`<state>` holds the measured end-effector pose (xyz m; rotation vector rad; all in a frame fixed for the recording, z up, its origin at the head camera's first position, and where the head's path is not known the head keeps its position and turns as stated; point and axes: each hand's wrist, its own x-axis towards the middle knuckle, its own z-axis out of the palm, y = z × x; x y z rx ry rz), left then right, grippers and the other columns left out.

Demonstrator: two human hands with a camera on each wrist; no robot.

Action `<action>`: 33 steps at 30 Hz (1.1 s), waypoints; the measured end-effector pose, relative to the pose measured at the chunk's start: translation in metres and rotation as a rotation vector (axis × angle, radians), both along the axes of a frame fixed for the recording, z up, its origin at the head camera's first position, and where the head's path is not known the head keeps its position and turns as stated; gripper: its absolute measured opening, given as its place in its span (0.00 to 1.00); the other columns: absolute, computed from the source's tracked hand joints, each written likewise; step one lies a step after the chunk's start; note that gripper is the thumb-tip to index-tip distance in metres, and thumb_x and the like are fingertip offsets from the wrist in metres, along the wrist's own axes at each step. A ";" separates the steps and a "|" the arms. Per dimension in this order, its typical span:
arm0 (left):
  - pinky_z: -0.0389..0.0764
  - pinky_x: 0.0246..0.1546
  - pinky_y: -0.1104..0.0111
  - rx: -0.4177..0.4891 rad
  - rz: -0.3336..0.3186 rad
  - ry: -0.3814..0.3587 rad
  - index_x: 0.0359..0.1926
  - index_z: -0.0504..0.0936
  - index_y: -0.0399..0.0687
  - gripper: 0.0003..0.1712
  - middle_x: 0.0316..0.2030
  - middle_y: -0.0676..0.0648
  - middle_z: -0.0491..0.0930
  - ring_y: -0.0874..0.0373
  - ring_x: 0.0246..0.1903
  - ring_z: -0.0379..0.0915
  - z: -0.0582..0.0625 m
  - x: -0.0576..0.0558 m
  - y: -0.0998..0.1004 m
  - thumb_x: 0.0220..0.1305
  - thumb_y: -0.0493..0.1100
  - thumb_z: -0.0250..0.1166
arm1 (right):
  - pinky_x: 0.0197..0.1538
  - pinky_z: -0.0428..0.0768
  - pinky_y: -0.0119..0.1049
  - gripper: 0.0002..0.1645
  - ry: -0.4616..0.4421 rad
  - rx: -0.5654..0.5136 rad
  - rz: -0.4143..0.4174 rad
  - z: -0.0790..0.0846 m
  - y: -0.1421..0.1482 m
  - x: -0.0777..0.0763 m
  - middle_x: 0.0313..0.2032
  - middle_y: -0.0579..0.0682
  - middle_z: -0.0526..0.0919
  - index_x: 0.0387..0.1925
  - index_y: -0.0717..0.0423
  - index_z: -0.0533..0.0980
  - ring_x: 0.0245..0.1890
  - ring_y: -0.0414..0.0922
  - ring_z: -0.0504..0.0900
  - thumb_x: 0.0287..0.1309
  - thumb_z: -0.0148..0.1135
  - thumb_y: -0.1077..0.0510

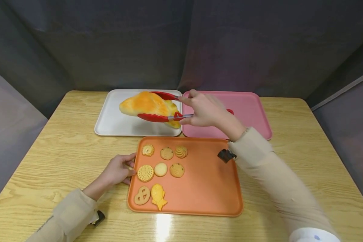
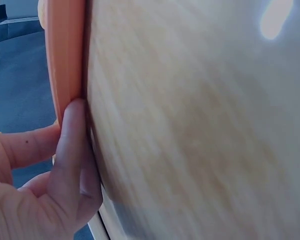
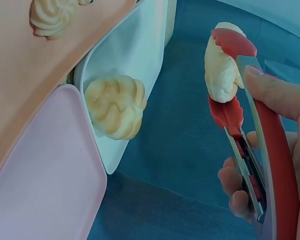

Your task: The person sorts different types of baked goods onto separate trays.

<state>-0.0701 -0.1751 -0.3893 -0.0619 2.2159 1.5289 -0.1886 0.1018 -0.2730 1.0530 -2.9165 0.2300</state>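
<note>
Status: looks mid-transfer, one bread piece up and not yet set down. The right hand (image 1: pixel 207 109) has its fingers curled round the red-tipped tongs (image 1: pixel 153 118), thumb on one arm and other fingers on the opposite one. The tong tips stand part-open, spread by the large golden bread (image 1: pixel 143 103) pinched between them. In the head view that bread shows over the white tray (image 1: pixel 107 126), and the right wrist view has it lifted off the surface, so the pick itself reads as done. A second, knobbly bread (image 3: pixel 115 107) sits on the white tray at the end beside the pink tray (image 1: pixel 248 117); whether it is waiting or already placed, can't tell. The left hand (image 1: pixel 118 169) grips the left rim of the orange tray (image 1: pixel 211 195) between thumb and fingers, probably just steadying it (the left wrist view is tight, so whether that edge is raised off the bench (image 1: pixel 60 161) is unclear). Eight cookies (image 1: pixel 145 173) sit on the orange tray, all toward its left, in rows of three, three and two; neither hand holds one. Left, best judgement: put the golden bread down and release the tongs. Drop-off spot can't be told: white, pink and orange trays are all within reach.
</note>
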 end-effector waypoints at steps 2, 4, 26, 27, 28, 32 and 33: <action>0.82 0.17 0.59 0.000 -0.002 0.002 0.65 0.55 0.29 0.37 0.34 0.37 0.68 0.53 0.18 0.74 0.000 0.001 0.000 0.53 0.21 0.55 | 0.27 0.76 0.34 0.40 -0.012 0.011 -0.008 -0.001 -0.004 -0.004 0.45 0.57 0.74 0.58 0.53 0.71 0.27 0.47 0.73 0.43 0.67 0.40; 0.82 0.17 0.59 0.000 -0.002 0.003 0.65 0.55 0.29 0.37 0.34 0.37 0.68 0.53 0.18 0.74 0.000 0.001 0.000 0.53 0.21 0.55 | 0.29 0.77 0.34 0.41 -0.024 0.021 -0.013 -0.001 -0.007 -0.007 0.46 0.57 0.74 0.59 0.52 0.71 0.29 0.48 0.73 0.43 0.67 0.40; 0.82 0.17 0.58 0.002 -0.003 0.002 0.65 0.54 0.29 0.37 0.35 0.37 0.68 0.51 0.18 0.75 0.000 0.006 -0.003 0.53 0.22 0.55 | 0.29 0.74 0.35 0.44 -0.115 0.050 -0.073 -0.017 -0.050 -0.045 0.40 0.53 0.72 0.63 0.49 0.66 0.27 0.47 0.71 0.45 0.64 0.37; 0.82 0.17 0.58 0.003 -0.004 0.002 0.65 0.54 0.29 0.37 0.35 0.37 0.68 0.51 0.18 0.75 0.000 0.006 -0.003 0.53 0.22 0.55 | 0.29 0.74 0.35 0.44 -0.115 0.059 -0.072 -0.017 -0.051 -0.047 0.41 0.53 0.72 0.63 0.49 0.66 0.27 0.47 0.71 0.45 0.64 0.37; 0.82 0.17 0.59 0.001 -0.006 0.002 0.65 0.54 0.29 0.37 0.35 0.37 0.68 0.51 0.18 0.75 0.000 0.006 -0.003 0.54 0.22 0.55 | 0.29 0.74 0.35 0.44 -0.122 0.065 -0.073 -0.018 -0.052 -0.048 0.41 0.54 0.72 0.63 0.49 0.66 0.27 0.47 0.71 0.46 0.63 0.36; 0.82 0.17 0.59 -0.003 -0.008 0.001 0.65 0.54 0.29 0.37 0.36 0.37 0.68 0.51 0.18 0.75 -0.001 0.006 -0.002 0.54 0.22 0.55 | 0.29 0.73 0.35 0.44 -0.140 0.091 -0.078 -0.023 -0.058 -0.054 0.43 0.54 0.72 0.64 0.49 0.64 0.27 0.47 0.71 0.47 0.61 0.36; 0.82 0.17 0.59 -0.002 -0.008 0.002 0.65 0.54 0.29 0.37 0.36 0.37 0.68 0.51 0.18 0.75 -0.001 0.006 -0.002 0.54 0.22 0.55 | 0.29 0.73 0.35 0.44 -0.149 0.092 -0.084 -0.025 -0.060 -0.055 0.43 0.54 0.72 0.64 0.48 0.64 0.27 0.47 0.71 0.47 0.61 0.36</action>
